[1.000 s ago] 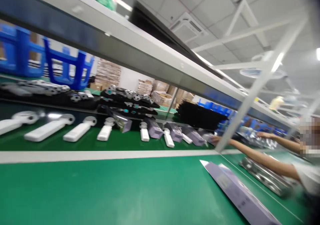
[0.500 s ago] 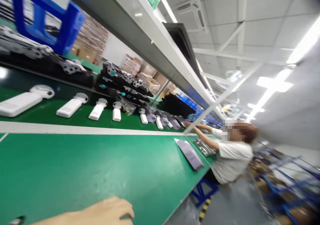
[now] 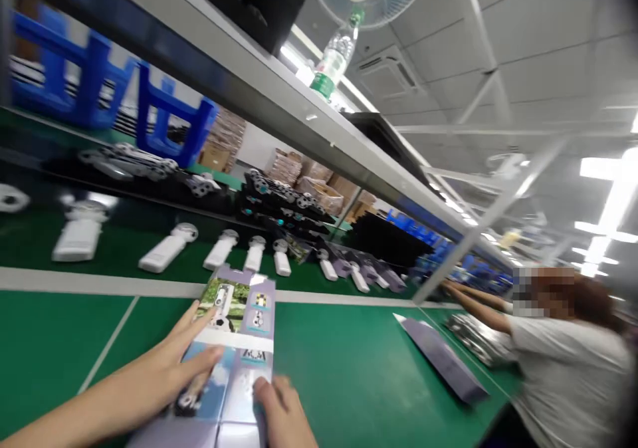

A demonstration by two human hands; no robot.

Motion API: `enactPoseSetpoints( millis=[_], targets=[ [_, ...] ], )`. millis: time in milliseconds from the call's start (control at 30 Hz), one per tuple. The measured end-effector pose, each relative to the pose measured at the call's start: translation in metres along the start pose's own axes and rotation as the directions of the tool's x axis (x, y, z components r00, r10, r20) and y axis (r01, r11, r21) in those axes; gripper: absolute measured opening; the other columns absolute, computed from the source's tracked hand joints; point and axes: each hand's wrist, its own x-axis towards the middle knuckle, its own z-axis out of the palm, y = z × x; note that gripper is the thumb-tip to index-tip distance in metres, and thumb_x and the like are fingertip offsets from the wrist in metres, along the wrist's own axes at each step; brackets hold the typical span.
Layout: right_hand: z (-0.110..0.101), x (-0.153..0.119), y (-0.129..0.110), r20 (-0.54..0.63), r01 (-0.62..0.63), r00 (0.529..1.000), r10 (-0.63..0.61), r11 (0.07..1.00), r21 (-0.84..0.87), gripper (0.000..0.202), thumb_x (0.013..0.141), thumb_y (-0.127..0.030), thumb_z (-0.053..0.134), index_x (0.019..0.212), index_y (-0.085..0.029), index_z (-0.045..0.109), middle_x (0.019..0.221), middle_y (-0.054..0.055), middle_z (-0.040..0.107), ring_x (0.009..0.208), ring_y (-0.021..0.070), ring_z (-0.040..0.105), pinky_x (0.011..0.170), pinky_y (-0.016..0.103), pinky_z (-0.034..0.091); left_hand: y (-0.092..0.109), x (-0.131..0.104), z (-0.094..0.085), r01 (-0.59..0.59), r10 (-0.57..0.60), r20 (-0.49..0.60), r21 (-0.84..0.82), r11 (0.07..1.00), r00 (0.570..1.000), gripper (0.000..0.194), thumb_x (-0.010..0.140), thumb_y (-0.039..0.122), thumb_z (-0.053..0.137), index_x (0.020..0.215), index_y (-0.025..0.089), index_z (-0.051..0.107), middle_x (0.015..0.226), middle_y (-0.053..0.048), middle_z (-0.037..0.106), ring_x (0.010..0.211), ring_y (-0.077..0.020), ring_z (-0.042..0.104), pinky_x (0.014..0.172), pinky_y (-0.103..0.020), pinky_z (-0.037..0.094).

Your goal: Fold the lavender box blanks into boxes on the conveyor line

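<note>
A purple printed cardboard box [image 3: 248, 341] with toy pictures on it lies lengthwise before me over the green bench. My left hand [image 3: 182, 361] grips it from the left, fingers and thumb across its printed face. On the right edge, nearer to me, my right hand [image 3: 286, 408] holds the box, its thumb pressing the face and its other fingers partly hidden. Small tabs show at the box's far end. Beyond it stands a row of white handheld devices with round ends, one of them this white device [image 3: 168, 248].
Another purple box [image 3: 443, 358] lies to the right, near silvery packets [image 3: 478, 338] and a co-worker in a white shirt [image 3: 563, 368]. Black trays of parts [image 3: 284, 202] line the back. Overhead, a shelf [image 3: 279, 102] carries a plastic bottle [image 3: 336, 56].
My view has swung left, so things appear farther right. The printed box, out of view before, is now in both hands. Earlier only one hand showed, low over the bench.
</note>
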Motion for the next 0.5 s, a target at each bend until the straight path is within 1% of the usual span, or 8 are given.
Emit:
enactPoseSetpoints(
  millis=[100, 133, 167, 233, 300, 367, 433, 500],
  targets=[
    [0.024, 0.023, -0.037, 0.093, 0.134, 0.988, -0.125, 0.986, -0.095, 0.055, 0.095, -0.038, 0.053, 0.146, -0.021, 0.046, 0.158, 0.013, 0.034, 0.145, 0.0312, 0.037, 0.116, 0.054, 0.038, 0.0, -0.021, -0.014, 0.071, -0.034, -0.148, 0.258, 0.964, 0.988, 0.089, 0.09, 0.08, 0.032, 0.16, 0.033, 0.008, 0.165, 0.002, -0.016, 0.155, -0.0324, -0.004, 0.127, -0.054, 0.014],
    [0.027, 0.03, -0.05, 0.12, 0.2, 0.975, -0.185, 0.972, -0.124, 0.057, 0.093, -0.039, 0.051, 0.148, -0.024, 0.044, 0.161, 0.01, 0.029, 0.148, 0.0314, 0.033, 0.117, 0.053, 0.037, 0.004, -0.024, -0.014, 0.061, 0.014, -0.203, 0.357, 0.932, 0.979, 0.079, 0.092, 0.075, 0.036, 0.158, 0.035, 0.022, 0.167, 0.001, -0.005, 0.156, -0.0321, 0.001, 0.127, -0.056, 0.018],
    [0.028, 0.037, -0.062, 0.148, 0.275, 0.956, -0.254, 0.95, -0.147, 0.055, 0.093, -0.04, 0.049, 0.147, -0.028, 0.046, 0.16, 0.008, 0.031, 0.147, 0.0312, 0.034, 0.117, 0.052, 0.037, 0.008, -0.024, -0.012, 0.037, 0.079, -0.239, 0.445, 0.895, 0.968, 0.065, 0.094, 0.067, 0.039, 0.151, 0.034, 0.039, 0.166, -0.001, 0.014, 0.154, -0.0327, 0.013, 0.125, -0.058, 0.024],
    [0.034, 0.05, -0.085, 0.197, 0.411, 0.906, -0.375, 0.892, -0.189, 0.043, 0.094, -0.045, 0.042, 0.129, -0.029, 0.06, 0.143, 0.009, 0.051, 0.132, 0.034, 0.048, 0.109, 0.055, 0.041, 0.017, -0.016, -0.007, -0.034, 0.216, -0.262, 0.56, 0.828, 0.94, 0.04, 0.095, 0.044, 0.043, 0.123, 0.026, 0.064, 0.141, -0.008, 0.051, 0.136, -0.0354, 0.04, 0.114, -0.06, 0.037],
    [0.046, 0.06, -0.103, 0.208, 0.484, 0.872, -0.442, 0.841, -0.241, 0.043, 0.095, -0.043, 0.03, 0.101, -0.022, 0.067, 0.109, 0.014, 0.065, 0.105, 0.0376, 0.058, 0.093, 0.061, 0.042, 0.024, -0.002, -0.002, -0.078, 0.29, -0.249, 0.619, 0.781, 0.924, 0.035, 0.09, 0.027, 0.036, 0.103, 0.016, 0.067, 0.113, -0.015, 0.061, 0.109, -0.0367, 0.052, 0.098, -0.062, 0.042],
    [0.059, 0.065, -0.111, 0.155, 0.492, 0.87, -0.467, 0.821, -0.288, 0.049, 0.095, -0.039, 0.023, 0.081, -0.018, 0.065, 0.089, 0.016, 0.064, 0.09, 0.0386, 0.057, 0.084, 0.062, 0.039, 0.025, 0.011, 0.001, -0.105, 0.348, -0.258, 0.648, 0.754, 0.901, 0.041, 0.088, 0.02, 0.027, 0.095, 0.012, 0.066, 0.1, -0.018, 0.062, 0.096, -0.0368, 0.054, 0.089, -0.061, 0.041],
    [0.066, 0.065, -0.109, 0.06, 0.485, 0.87, -0.489, 0.829, -0.28, 0.056, 0.097, -0.04, 0.018, 0.072, -0.018, 0.062, 0.085, 0.016, 0.064, 0.088, 0.0352, 0.057, 0.083, 0.057, 0.039, 0.023, 0.018, 0.002, -0.185, 0.412, -0.228, 0.637, 0.748, 0.882, 0.044, 0.092, 0.023, 0.022, 0.091, 0.015, 0.065, 0.097, -0.015, 0.065, 0.09, -0.032, 0.058, 0.084, -0.048, 0.043],
    [0.059, 0.059, -0.099, -0.054, 0.453, 0.879, -0.473, 0.867, -0.208, 0.061, 0.102, -0.045, 0.017, 0.066, -0.018, 0.058, 0.075, 0.01, 0.062, 0.077, 0.0253, 0.057, 0.077, 0.043, 0.044, 0.019, 0.017, 0.0, -0.303, 0.48, -0.158, 0.599, 0.741, 0.863, 0.049, 0.097, 0.036, 0.019, 0.078, 0.019, 0.062, 0.082, -0.007, 0.068, 0.074, -0.023, 0.061, 0.07, -0.034, 0.041]
  ],
)
